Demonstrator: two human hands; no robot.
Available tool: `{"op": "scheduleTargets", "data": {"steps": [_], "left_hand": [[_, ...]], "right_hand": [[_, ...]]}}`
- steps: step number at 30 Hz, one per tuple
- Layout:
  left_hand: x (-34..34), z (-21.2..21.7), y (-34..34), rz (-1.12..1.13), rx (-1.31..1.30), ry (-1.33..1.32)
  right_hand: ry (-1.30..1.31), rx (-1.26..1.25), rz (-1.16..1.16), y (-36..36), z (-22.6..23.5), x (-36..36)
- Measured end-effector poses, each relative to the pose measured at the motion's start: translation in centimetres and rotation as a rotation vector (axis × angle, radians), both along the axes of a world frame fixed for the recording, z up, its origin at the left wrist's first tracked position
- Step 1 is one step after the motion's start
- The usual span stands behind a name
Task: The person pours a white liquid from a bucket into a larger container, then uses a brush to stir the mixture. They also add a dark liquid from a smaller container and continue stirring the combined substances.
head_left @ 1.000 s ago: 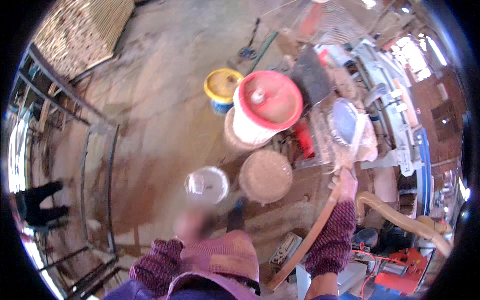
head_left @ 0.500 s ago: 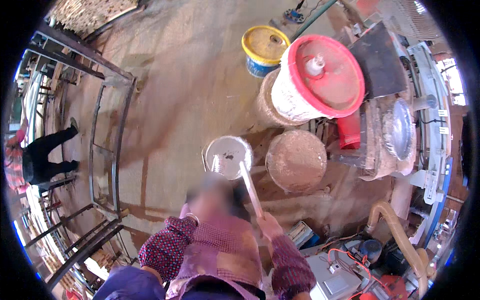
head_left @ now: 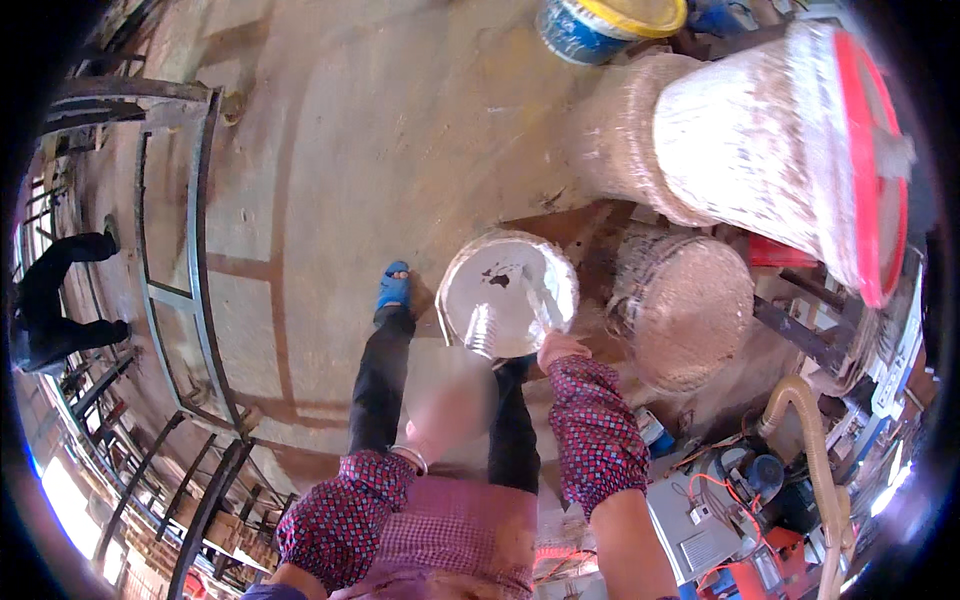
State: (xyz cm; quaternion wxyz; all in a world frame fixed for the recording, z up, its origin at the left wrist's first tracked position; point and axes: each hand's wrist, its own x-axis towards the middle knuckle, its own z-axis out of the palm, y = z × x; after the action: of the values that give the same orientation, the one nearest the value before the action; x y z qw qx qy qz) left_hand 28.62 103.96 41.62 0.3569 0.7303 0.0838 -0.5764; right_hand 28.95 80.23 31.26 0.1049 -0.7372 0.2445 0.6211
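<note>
A white bucket [head_left: 453, 268] stands on the floor just ahead of me, with white material inside and a few dark patches in it. My right hand [head_left: 562, 349] is at its near right rim, closed around a pale stick [head_left: 544, 308] whose far end reaches into the bucket. A white ribbed piece [head_left: 481, 328] leans at the near side of the bucket's inside. My left hand [head_left: 425, 438] is nearer to my body, behind the bucket; a blurred patch hides its fingers and whatever they may hold.
Right of the bucket stands a crusted round container [head_left: 695, 310]. Beyond it are a large white pail with a red lid [head_left: 745, 140] and a blue-and-yellow bucket [head_left: 590, 30]. A metal frame [head_left: 200, 250] and another person's legs [head_left: 65, 265] are at left; a tan hose [head_left: 812, 430] is lower right.
My right hand has moved forward to the bucket's rim, and the stick now sits deeper in the bucket. The view has shifted, so the bucket looks larger and my blue-shod foot shows.
</note>
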Motion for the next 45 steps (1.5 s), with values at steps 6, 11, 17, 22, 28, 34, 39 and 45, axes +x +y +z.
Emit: {"op": "scheduleTargets", "data": {"steps": [6,11,17,22,28,34,39,45], "left_hand": [[1.2,-1.0,2.2,0.018,-0.02,0.085],[2.5,-0.3,2.7,0.158,0.007,0.191],[2.4,-2.5,2.1,0.168,0.02,0.167],[2.4,-3.5,2.7,0.202,0.059,0.177],[2.1,-3.2,1.9,0.188,0.001,0.117],[0.8,-4.4,2.7,0.161,-0.084,-0.005],[1.4,-3.6,1.7,0.33,-0.036,0.189],[1.0,-3.8,2.4,0.272,0.027,0.125]], "right_hand": [[-0.099,0.293,-0.376,4.6,-5.7,-2.5],[-0.477,0.329,-0.136,-2.1,-5.7,-3.3],[-0.184,0.284,-0.004,2.6,-8.4,-5.2],[-0.147,0.053,-0.199,0.4,-1.5,0.9],[-0.196,0.217,0.108,2.9,-5.3,-3.6],[-0.253,0.073,-0.221,0.0,-2.9,-1.4],[-0.053,0.101,-0.142,3.2,-6.5,-4.1],[-0.201,0.04,-0.233,-1.4,-2.5,-1.7]]}}
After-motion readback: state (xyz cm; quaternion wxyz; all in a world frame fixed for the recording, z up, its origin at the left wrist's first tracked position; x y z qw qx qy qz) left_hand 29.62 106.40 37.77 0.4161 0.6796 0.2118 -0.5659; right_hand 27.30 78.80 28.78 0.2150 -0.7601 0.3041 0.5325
